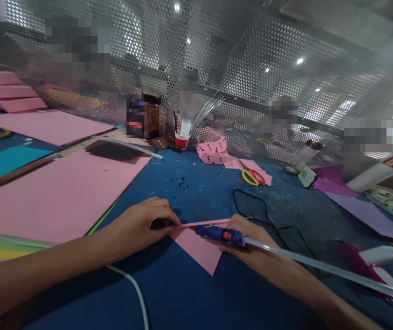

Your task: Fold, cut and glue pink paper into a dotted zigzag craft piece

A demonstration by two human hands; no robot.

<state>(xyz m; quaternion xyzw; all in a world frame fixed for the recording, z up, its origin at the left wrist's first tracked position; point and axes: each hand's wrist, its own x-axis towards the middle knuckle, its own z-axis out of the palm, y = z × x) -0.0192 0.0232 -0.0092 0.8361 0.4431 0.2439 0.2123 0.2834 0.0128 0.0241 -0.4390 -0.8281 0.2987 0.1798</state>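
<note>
My left hand (pixel 144 222) pinches the left end of a folded pink foam piece (pixel 199 247) that lies on the blue table (pixel 189 288). My right hand (pixel 247 243) grips a blue glue gun (pixel 221 234), held flat with its nozzle pointing left along the piece's upper fold. A long clear glue stick (pixel 320 268) juts out of the gun's back toward the right. The gun's black cord (pixel 261 215) loops on the table behind my right hand.
Large pink foam sheets (pixel 55 197) lie at left over green and yellow ones. Yellow-and-red scissors (pixel 253 176), pink cut-outs (pixel 213 151), a red cup (pixel 181 140) and a dark jar (pixel 151 117) stand further back. A perforated metal screen (pixel 237 68) closes the far side. Purple sheets (pixel 371 213) lie at right.
</note>
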